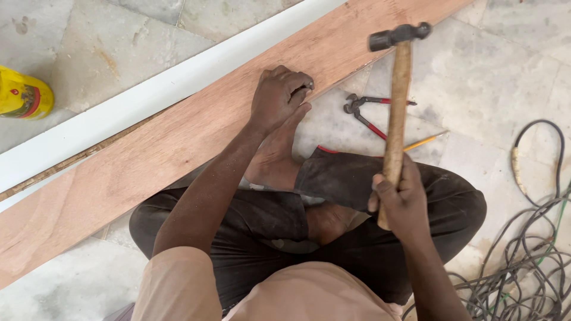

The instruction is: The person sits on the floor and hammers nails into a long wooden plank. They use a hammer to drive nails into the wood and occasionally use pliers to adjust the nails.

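While the stone floor (pixel 511 65) spreads pale and stained under everything, a long reddish-brown wooden plank (pixel 148 160) runs slantwise across it from lower left to upper right, with a white strip (pixel 143 98) lying along its far edge. The person sits cross-legged against the near edge of the plank, dark trousers (pixel 333 238) folded beneath, one bare foot (pixel 275 157) tucked up just beside the wood. At the right, a tangle of dark cables (pixel 529 261) loops over the floor. The right hand (pixel 401 199) is clenched around the lower end of a wooden-handled hammer (pixel 397 101), held raised with its dark metal head uppermost, above the floor beside the plank. The left hand (pixel 279 95) rests on the plank near its near edge, fingers curled and pinched together; what they pinch is too small to tell. Red-handled pincers (pixel 366 113) lie on the floor beyond the knee, a yellow pencil (pixel 423 141) near them, and a yellow container (pixel 22 95) sits at the far left.
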